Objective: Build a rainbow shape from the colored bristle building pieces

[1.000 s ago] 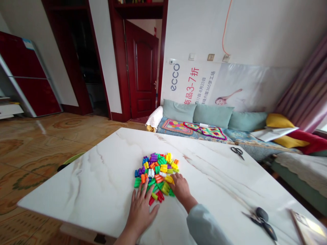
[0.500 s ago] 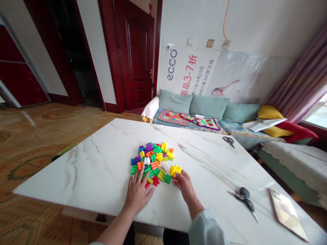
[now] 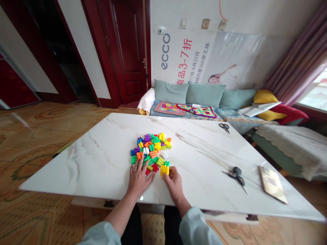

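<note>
A heap of small coloured plastic building blocks [image 3: 152, 153], in green, orange, purple, blue, white, red and yellow, lies on the marble-patterned table [image 3: 97, 163]. At the heap's near left edge, my left hand [image 3: 139, 177] rests with its fingers spread, the fingertips touching the blocks there. My right hand [image 3: 174, 180] pinches a yellow building block [image 3: 165, 171] between thumb and fingers at the heap's near right side. Close behind that block lies a green block [image 3: 167, 163], and a white block [image 3: 165, 155] sits at the heap's right edge.
Black-handled scissors [image 3: 224, 127] lie at the table's far right corner. Keys with a black fob [image 3: 237, 171] and a phone [image 3: 273, 183] are on the right side. Beyond the table stands a sofa with pale green cushions [image 3: 205, 94].
My right hand has moved left and nearer to me with the yellow block, now beside the green one. My left hand stays at the heap. The camera view has tilted down.
</note>
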Demonstrator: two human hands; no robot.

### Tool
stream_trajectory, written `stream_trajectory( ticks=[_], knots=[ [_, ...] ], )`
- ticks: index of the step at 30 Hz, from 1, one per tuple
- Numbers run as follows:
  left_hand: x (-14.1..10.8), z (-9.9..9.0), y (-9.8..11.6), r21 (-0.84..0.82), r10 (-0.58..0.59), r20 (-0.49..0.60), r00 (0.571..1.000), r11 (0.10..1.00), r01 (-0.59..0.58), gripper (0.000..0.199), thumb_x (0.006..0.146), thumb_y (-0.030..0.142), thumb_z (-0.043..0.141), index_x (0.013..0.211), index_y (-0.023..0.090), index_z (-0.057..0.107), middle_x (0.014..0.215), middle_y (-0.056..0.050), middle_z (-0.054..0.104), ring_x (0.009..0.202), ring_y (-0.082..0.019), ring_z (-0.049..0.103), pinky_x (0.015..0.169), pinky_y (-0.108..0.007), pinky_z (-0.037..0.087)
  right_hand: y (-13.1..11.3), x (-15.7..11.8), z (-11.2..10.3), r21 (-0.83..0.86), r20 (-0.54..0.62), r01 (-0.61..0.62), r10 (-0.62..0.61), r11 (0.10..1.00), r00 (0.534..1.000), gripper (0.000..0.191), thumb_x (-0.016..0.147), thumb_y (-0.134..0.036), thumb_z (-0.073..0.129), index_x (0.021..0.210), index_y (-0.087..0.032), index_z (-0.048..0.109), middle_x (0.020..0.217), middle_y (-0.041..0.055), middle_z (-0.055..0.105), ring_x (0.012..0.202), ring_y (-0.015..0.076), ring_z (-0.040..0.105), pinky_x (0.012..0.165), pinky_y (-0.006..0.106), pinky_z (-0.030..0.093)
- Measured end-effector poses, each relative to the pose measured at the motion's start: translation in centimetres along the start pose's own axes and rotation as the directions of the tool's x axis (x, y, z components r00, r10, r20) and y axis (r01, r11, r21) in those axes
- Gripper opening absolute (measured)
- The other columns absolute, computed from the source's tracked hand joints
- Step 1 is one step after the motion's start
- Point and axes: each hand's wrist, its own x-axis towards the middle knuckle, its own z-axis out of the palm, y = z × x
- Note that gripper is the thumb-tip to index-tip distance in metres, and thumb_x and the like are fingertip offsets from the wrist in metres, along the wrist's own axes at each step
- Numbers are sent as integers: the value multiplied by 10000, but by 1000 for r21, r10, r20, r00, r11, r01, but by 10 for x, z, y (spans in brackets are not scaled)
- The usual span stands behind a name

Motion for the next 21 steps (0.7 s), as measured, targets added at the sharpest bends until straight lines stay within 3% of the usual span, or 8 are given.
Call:
stream_trajectory(
  ticks=[3, 6, 9, 13, 15, 18, 21],
  knots=[
    [1, -1, 1, -18, 25, -16, 1000, 1000, -25, 560, 902, 498, 436, 1377, 203, 463, 1561, -127, 203, 1374, -367, 288, 1053, -524, 305, 5, -13, 5, -66, 5, 84, -84, 994, 996, 218, 820, -339, 548, 1003, -228, 502, 745, -40, 583, 620, 118, 542, 572, 228, 425],
    [-1, -2, 0, -28, 73, -63, 995, 997, -75, 545, 915, 483, 428, 1368, 183, 465, 1567, -142, 168, 1381, -370, 277, 1075, -536, 275, 5, -12, 5, -167, 31, 101, -97, 981, 995, 399, 815, -291, 525, 1206, -234, 469, 677, -64, 534, 583, 118, 517, 570, 224, 412],
    [-4, -4, -2, -59, 152, -131, 980, 985, -160, 489, 930, 416, 429, 1355, 179, 469, 1569, -140, 158, 1392, -370, 257, 1082, -546, 275, 4, -9, 3, -292, 108, 142, -116, 946, 987, 443, 795, -262, 538, 1237, -257, 504, 687, -58, 552, 611, 120, 523, 614, 226, 409],
    [-9, 1, -1, -204, 406, -153, 901, 879, -430, 518, 917, 330, 468, 1410, 198, 379, 1515, -137, 304, 1343, -311, 373, 1067, -478, 365, 2, -10, 4, -328, 117, 151, -119, 933, 986, 387, 775, -263, 574, 1161, -250, 560, 674, -54, 559, 602, 124, 516, 593, 223, 387],
    [-12, 7, 4, -284, 481, -139, 866, 818, -500, 555, 919, 294, 455, 1447, 203, 306, 1435, -133, 427, 1292, -282, 446, 1047, -458, 408, 2, -11, 4, -324, 108, 149, -120, 934, 987, 351, 796, -299, 568, 1141, -232, 558, 672, -47, 556, 597, 129, 516, 580, 227, 381],
    [-15, 18, 15, -361, 463, -142, 875, 799, -482, 510, 928, 252, 403, 1432, 218, 331, 1333, -120, 520, 1221, -262, 518, 1000, -428, 466, 2, -12, 3, -314, 87, 145, -124, 938, 988, 293, 837, -356, 535, 1101, -228, 554, 690, -33, 563, 618, 142, 528, 599, 241, 394],
    [-15, 28, 21, -397, 403, -137, 905, 815, -423, 485, 924, 249, 385, 1408, 214, 371, 1330, -124, 509, 1215, -263, 523, 984, -411, 481, 3, -11, 3, -299, 50, 136, -127, 944, 991, 260, 871, -355, 490, 1095, -228, 523, 702, -28, 569, 636, 150, 544, 636, 256, 418]
  ],
)
